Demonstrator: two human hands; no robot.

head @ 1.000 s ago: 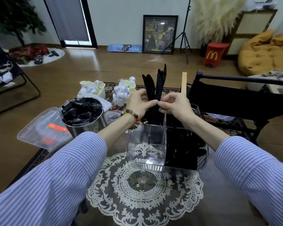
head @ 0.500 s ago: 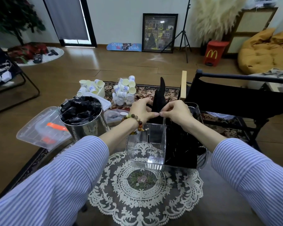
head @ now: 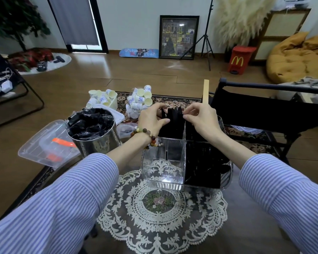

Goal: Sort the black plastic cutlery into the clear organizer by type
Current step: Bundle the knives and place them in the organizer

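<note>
Between both hands (head: 174,119), cutlery bundle (head: 173,114) lower now.

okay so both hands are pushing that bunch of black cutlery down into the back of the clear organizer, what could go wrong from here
1. The black cutlery is a loose bunch held between left hand and right hand; pieces might slip across the divider into the wrong compartment.
2. Pressing at the far side of the clear organizer could tip or slide it on the lace doily.

Two hands (head: 152,119), one organizer (head: 162,173) (four compartments), one metal bucket (head: 97,142), one doily (head: 162,213).
</note>
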